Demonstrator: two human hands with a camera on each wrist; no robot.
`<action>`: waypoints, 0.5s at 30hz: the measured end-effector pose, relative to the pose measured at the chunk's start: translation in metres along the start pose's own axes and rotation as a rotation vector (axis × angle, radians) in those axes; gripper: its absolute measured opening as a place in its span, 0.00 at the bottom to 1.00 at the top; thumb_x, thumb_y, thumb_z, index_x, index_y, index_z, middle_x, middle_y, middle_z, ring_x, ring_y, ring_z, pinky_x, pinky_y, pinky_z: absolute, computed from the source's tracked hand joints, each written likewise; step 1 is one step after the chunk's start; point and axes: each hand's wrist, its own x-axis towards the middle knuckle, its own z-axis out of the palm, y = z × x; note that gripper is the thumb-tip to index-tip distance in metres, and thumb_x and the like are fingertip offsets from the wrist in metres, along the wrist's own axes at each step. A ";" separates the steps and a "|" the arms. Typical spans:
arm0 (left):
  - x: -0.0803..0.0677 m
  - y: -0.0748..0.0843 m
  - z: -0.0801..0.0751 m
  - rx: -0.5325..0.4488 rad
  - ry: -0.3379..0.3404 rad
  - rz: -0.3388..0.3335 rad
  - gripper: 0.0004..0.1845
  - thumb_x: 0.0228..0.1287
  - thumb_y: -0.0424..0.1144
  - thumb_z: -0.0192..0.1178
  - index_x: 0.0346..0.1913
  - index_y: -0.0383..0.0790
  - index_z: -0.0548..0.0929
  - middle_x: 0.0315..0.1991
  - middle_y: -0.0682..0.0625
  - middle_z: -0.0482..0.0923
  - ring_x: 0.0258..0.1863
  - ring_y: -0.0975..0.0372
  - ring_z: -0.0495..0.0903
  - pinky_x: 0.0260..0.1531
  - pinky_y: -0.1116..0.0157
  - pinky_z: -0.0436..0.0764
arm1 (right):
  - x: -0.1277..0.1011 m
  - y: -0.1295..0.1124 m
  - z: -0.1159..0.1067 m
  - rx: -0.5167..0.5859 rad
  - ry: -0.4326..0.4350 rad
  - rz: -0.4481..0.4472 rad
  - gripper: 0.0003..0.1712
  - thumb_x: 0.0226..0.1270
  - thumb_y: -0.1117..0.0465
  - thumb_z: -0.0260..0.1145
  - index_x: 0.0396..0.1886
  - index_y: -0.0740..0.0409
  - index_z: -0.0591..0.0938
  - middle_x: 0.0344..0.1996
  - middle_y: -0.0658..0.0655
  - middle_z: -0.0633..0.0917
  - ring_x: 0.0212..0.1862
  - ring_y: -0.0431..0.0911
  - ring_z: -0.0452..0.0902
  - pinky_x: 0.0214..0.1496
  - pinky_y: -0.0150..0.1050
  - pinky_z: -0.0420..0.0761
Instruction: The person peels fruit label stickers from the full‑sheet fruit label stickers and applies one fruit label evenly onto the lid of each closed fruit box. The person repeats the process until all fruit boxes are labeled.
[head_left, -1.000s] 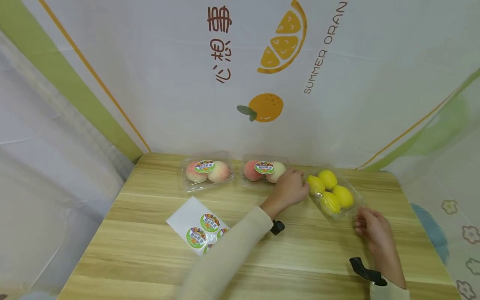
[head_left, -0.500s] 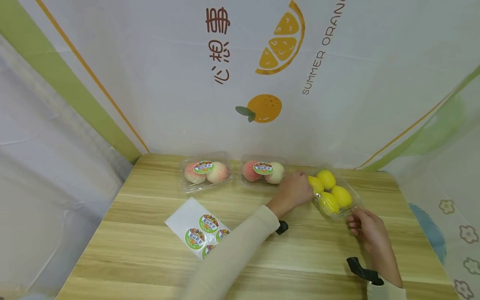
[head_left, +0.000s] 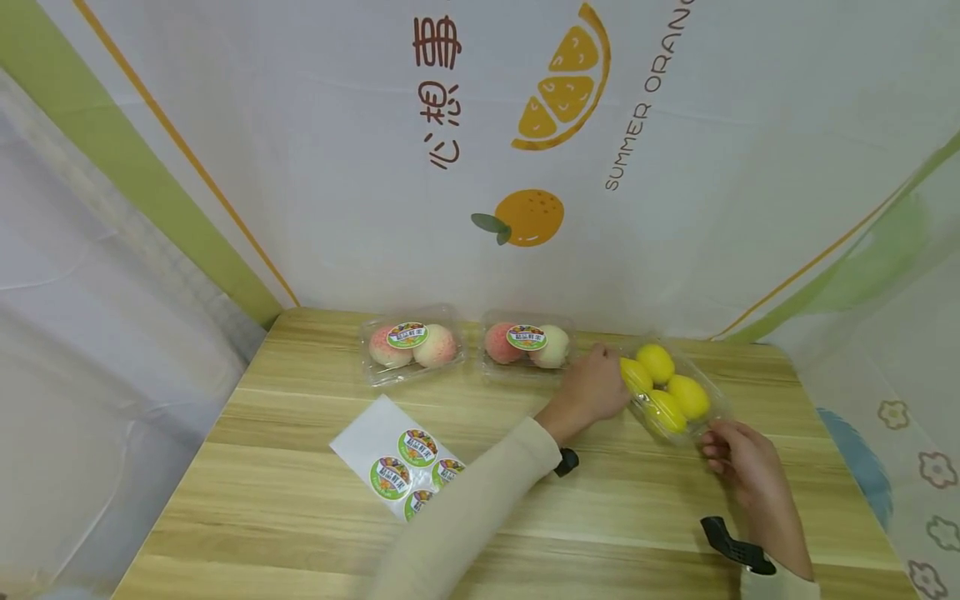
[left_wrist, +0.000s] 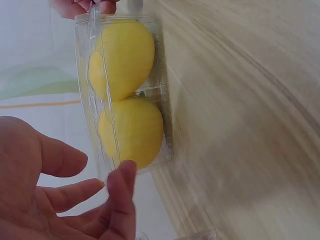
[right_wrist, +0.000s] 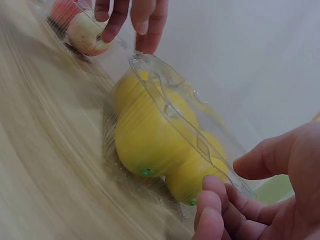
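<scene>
Lemon box (right_wrist: 171, 111) on the worktop (head_left: 600, 533), between my hands.
My right hand (head_left: 750, 462) pinches its near corner; my left hand (head_left: 594, 385), fingers relaxed, is at its left side.

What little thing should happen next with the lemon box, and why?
Probably turn the lemon box slightly to straighten it: it sits askew on the table, while the middle fruit box lies nearly parallel to the back edge.

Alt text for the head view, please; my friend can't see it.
A left hand and right hand flank a clear box of four yellow fruits on a wooden table; further left are two stickered fruit boxes and a sticker sheet.
</scene>
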 end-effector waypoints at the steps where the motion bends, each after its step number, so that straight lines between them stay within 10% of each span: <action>1: -0.001 0.001 0.000 -0.011 0.004 0.000 0.25 0.76 0.42 0.61 0.71 0.35 0.82 0.66 0.45 0.81 0.49 0.58 0.86 0.43 0.64 0.87 | 0.000 0.000 -0.001 -0.003 0.003 0.003 0.18 0.91 0.52 0.53 0.60 0.63 0.77 0.33 0.42 0.85 0.36 0.37 0.79 0.38 0.32 0.84; 11: 0.013 -0.002 0.033 -0.135 0.054 -0.041 0.20 0.72 0.44 0.63 0.62 0.40 0.85 0.54 0.48 0.85 0.44 0.59 0.85 0.36 0.61 0.85 | -0.001 0.002 -0.013 0.013 -0.022 0.009 0.15 0.91 0.54 0.55 0.58 0.61 0.78 0.33 0.41 0.86 0.37 0.36 0.80 0.39 0.32 0.84; 15: 0.006 0.001 0.020 -0.190 0.034 -0.029 0.15 0.67 0.36 0.62 0.54 0.34 0.87 0.44 0.45 0.85 0.37 0.59 0.81 0.33 0.62 0.83 | 0.000 0.002 -0.021 0.038 -0.058 0.017 0.12 0.91 0.55 0.55 0.52 0.56 0.82 0.33 0.42 0.86 0.37 0.36 0.81 0.39 0.32 0.84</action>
